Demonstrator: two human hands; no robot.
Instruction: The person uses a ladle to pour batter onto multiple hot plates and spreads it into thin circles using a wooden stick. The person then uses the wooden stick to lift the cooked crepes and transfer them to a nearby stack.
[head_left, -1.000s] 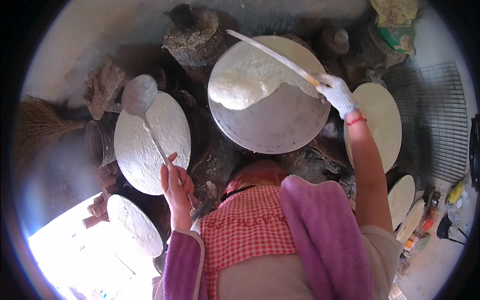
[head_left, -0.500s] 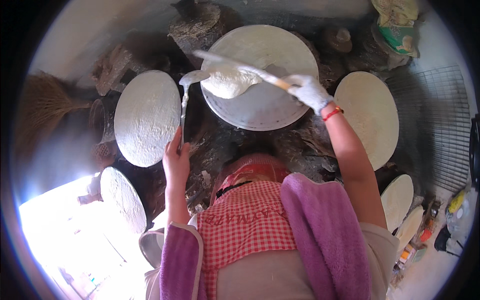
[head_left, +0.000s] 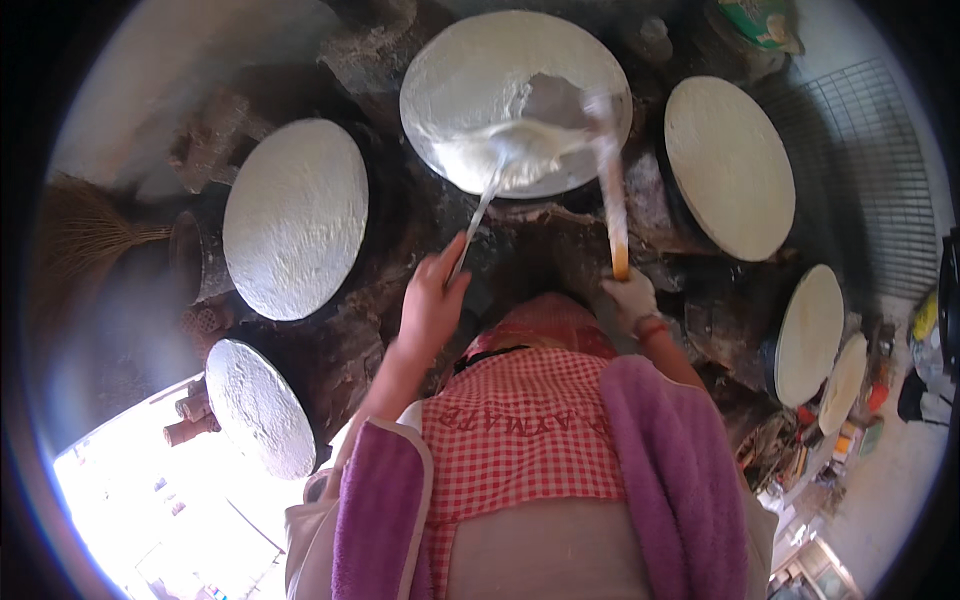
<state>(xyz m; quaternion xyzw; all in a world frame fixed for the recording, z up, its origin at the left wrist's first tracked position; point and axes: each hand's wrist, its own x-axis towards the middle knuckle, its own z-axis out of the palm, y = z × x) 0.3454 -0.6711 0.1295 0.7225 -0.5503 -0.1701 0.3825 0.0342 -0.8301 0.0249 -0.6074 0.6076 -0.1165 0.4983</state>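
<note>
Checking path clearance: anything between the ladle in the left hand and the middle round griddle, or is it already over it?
Nothing visible in the way. The left hand holds the ladle, whose bowl is already over the middle griddle with white batter on it. The right hand holds a flat stick beside it, not blocking.

Looking like a rustic outdoor cookhouse: round griddles (head_left: pixel 296 215) sitting on soot-blackened hearths (head_left: pixel 560 250), a straw broom (head_left: pixel 85 235) lying beside, flatbreads cooking.

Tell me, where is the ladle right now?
In the head view, the ladle is held in the left hand, its bowl over the white batter on the top middle round griddle, just left of the wooden spreader stick.
</note>
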